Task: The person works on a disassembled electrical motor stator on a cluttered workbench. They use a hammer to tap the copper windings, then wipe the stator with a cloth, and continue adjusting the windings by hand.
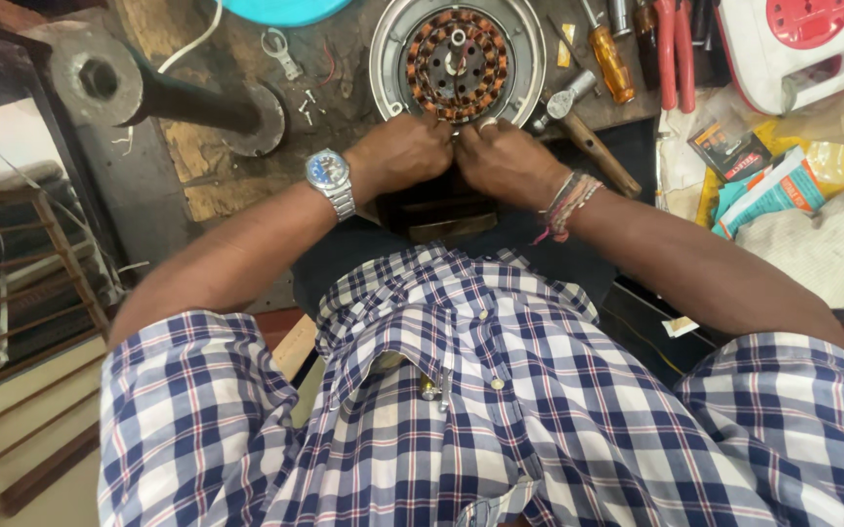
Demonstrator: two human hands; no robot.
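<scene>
Both hands meet at the near rim of the motor (457,60), a round housing with copper windings, flat on the bench (197,146). Left hand (404,151) and right hand (505,158) curled, knuckles up, touching each other; what the fingers grip, cannot tell. Hammer (578,122) just right of the motor; screwdriver (609,57) and pliers (674,44) beyond.
</scene>
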